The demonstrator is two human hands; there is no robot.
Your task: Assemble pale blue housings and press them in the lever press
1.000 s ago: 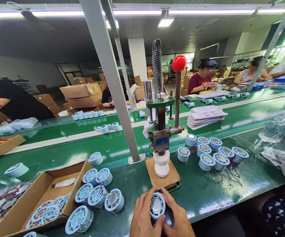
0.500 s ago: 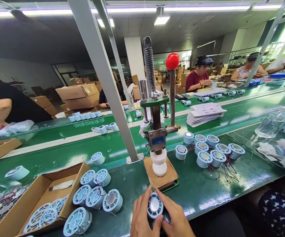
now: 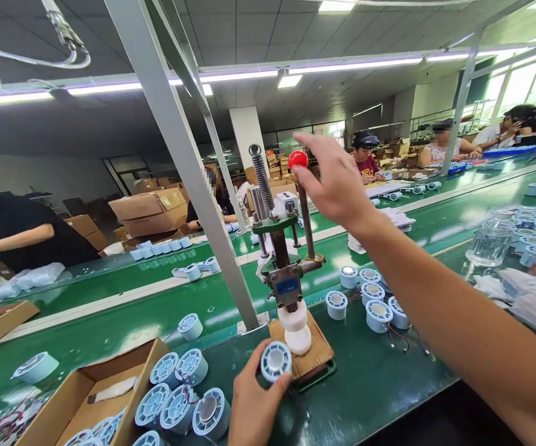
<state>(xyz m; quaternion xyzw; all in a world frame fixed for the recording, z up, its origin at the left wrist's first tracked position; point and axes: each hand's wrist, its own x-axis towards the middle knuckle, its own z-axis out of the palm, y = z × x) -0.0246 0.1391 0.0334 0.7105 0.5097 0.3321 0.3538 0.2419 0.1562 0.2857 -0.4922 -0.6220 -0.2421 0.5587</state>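
Fingers of the left hand (image 3: 256,399) grip a light-blue round housing (image 3: 276,361) at the front left of a hand press (image 3: 287,288); the right hand (image 3: 335,183), fingers spread, is at the press's red ball knob (image 3: 298,159), contact unclear. Similar housings (image 3: 379,316) flank the press on the green worktop (image 3: 356,384).

Left hand (image 3: 255,399) held light-blue housing (image 3: 276,361) before press (image 3: 287,286), toward front edge of bench (image 3: 365,384); right hand (image 3: 335,183) spread at red knob (image 3: 298,159).

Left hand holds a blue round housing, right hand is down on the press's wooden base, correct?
Not the right hand: in the head view it is up at the red knob. The left hand does hold the blue round housing.
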